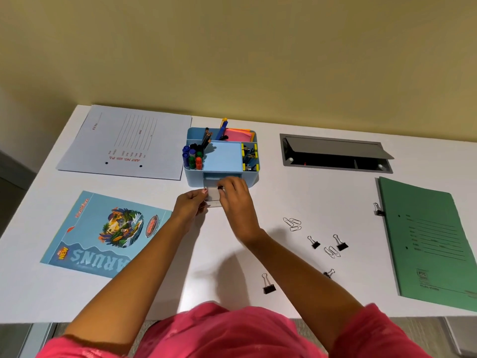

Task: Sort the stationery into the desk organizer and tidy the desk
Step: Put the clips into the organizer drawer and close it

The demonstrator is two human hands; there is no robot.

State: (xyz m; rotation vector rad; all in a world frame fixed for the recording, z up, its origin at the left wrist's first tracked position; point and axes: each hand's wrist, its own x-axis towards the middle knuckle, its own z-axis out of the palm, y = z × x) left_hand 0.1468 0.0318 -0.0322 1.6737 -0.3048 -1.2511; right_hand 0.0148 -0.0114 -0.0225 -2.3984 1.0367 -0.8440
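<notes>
At mid-bench (296,192), a blue organizer (222,177): markers (192,157) upright in the left compartment, pencils (206,136) behind them, pink and orange sticky notes (237,135) at the back. Small pale drawer (213,196) pulled out from the organizer's front, resting on the bench. Left grip (191,205) clasping the drawer's left side between thumb and fingers. Right grip (235,192) curled down over the drawer's open top, pinching a small black piece (220,187) at the fingertips, too blurred to name. Loose on the bench to the right, well apart from the organizer: black binder clips (340,243) and two small heaps of paper clips (293,224). One more clip (378,210) fixed to the edge of a green folder (428,244) at far right. Pale folder (126,142) at back left, notebook (103,233) at front left, open grey hatch (335,153) set into the bench at back right.
</notes>
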